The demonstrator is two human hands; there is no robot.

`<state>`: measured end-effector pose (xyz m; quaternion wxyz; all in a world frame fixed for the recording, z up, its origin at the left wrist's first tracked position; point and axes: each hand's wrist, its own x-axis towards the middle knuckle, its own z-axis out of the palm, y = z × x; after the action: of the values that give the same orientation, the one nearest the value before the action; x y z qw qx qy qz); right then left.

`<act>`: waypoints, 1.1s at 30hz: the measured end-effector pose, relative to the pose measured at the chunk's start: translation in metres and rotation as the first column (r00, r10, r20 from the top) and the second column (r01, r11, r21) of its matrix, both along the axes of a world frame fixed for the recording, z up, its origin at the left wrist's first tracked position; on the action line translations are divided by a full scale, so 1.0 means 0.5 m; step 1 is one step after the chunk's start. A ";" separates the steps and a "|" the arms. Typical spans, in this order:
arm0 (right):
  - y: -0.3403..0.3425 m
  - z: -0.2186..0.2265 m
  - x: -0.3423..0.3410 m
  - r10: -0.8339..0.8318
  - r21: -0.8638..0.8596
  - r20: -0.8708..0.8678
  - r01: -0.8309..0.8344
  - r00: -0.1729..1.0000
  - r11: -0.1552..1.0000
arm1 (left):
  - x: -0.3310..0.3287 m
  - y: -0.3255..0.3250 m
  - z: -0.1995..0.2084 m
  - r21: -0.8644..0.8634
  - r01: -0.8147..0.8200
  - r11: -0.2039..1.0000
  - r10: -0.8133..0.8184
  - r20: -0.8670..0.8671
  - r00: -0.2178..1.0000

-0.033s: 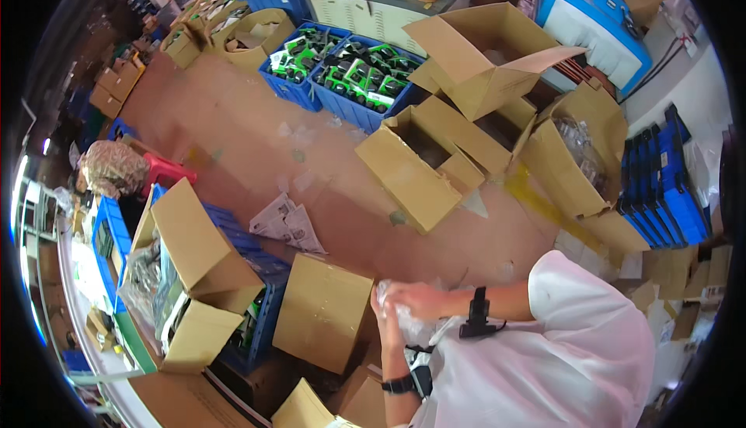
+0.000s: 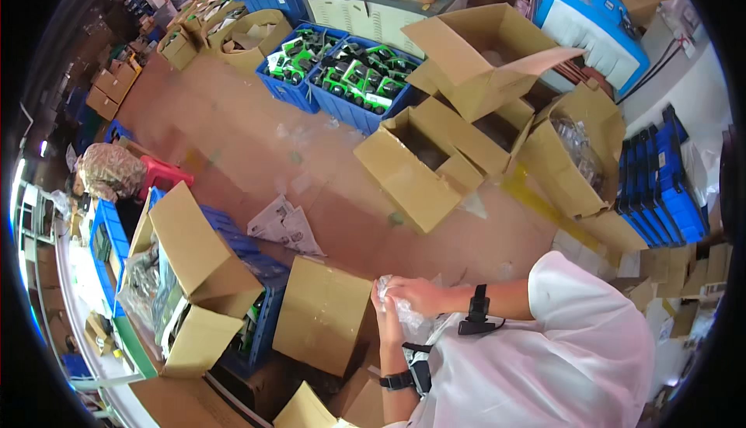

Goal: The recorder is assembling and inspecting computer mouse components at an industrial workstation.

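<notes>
Crumpled clear plastic film, perhaps a bag, is bunched between my two hands in front of my white shirt. My right hand reaches in from the right with its fingers curled over the plastic. Below and left of it, my left hand is raised with its fingers closed around the same plastic. The two hands touch or nearly touch. Whatever the plastic contains, if anything, cannot be made out. A brown cardboard box is just left of my left hand. Both wrists wear black straps.
Open cardboard boxes are grouped ahead. Blue crates of green-and-black packaged goods stand farther back. To the left, another open box holds plastic-wrapped items. Printed paper lies on the floor. Stacked blue cases are at right.
The view has shifted very slightly. My right hand's fingers have moved a little on the plastic, and both hands keep hold of it.
</notes>
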<state>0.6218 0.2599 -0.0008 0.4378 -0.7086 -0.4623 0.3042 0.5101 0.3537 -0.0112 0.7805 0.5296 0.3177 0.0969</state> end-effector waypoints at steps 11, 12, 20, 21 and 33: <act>0.080 -0.131 0.392 -0.189 0.274 -0.255 0.259 0.948 0.926 | 0.256 0.157 0.025 -0.022 0.008 1.000 -0.012 -0.170 0.985; 0.071 -0.166 0.438 -0.289 0.300 -0.257 0.361 0.922 0.883 | 0.253 0.168 -0.007 -0.033 -0.061 0.998 0.055 -0.168 0.984; 0.016 -0.711 0.963 -0.684 -0.079 0.418 0.774 0.597 0.628 | 0.191 0.166 -0.172 -0.223 -0.289 0.931 0.021 -0.758 0.652; 0.019 -0.766 0.993 -0.682 -0.104 0.396 0.768 0.615 0.632 | 0.200 0.149 -0.185 -0.259 -0.301 0.918 -0.019 -0.785 0.619; 0.011 -1.064 0.948 -0.008 -0.905 -0.007 -0.003 1.000 0.426 | 0.201 0.101 -0.246 -0.139 -0.221 0.965 0.023 -0.798 0.602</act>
<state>1.0956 0.2653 -0.5327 -0.0072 -0.8319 -0.2243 0.5075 0.6105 0.4044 -0.1340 0.6060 0.4033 0.6734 -0.1293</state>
